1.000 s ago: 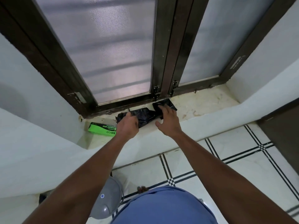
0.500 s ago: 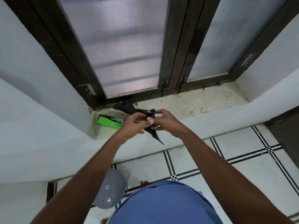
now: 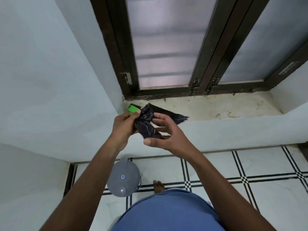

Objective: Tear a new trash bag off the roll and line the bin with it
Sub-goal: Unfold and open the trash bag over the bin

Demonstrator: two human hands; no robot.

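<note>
We're gripping the black bag bundle (image 3: 146, 125) with our left hand (image 3: 124, 126), our right hand (image 3: 164, 135) spread loose beside it. One-handed tugging is risking ripping the thin film crookedly.

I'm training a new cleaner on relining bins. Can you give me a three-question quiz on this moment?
1. True or false: the grey round-lidded plastic bin on the tiled floor already has its lid open.
2. Which hand grips the crumpled black plastic trash bag? A) left hand B) right hand C) neither
3. Fill in: the bright green box lies on the window ____.

Key: 1 false; 2 A; 3 sill.
</note>
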